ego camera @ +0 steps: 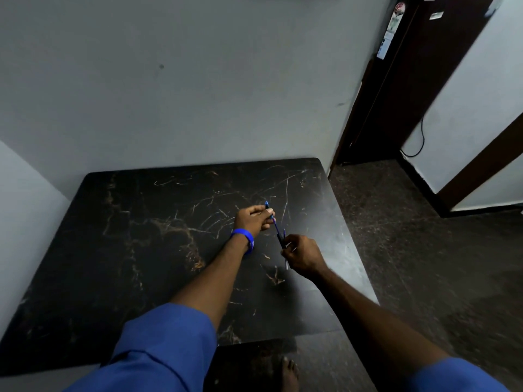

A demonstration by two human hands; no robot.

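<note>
My left hand (253,219), with a blue wristband (244,239) on its wrist, pinches the upper end of a thin blue pen (274,223) over the right half of the black marble table (141,236). The pen slants down toward my right hand (301,256). My right hand grips a small bunch of dark pens (283,241), whose tips stick out above and below the fist. The lower end of the blue pen meets that bunch. Both hands hover just above the tabletop, close together.
The table stands against a grey wall (184,80) in a corner. To the right lies dark speckled floor (410,236) and a dark door frame (396,80). My bare foot (290,373) shows below the table's front edge.
</note>
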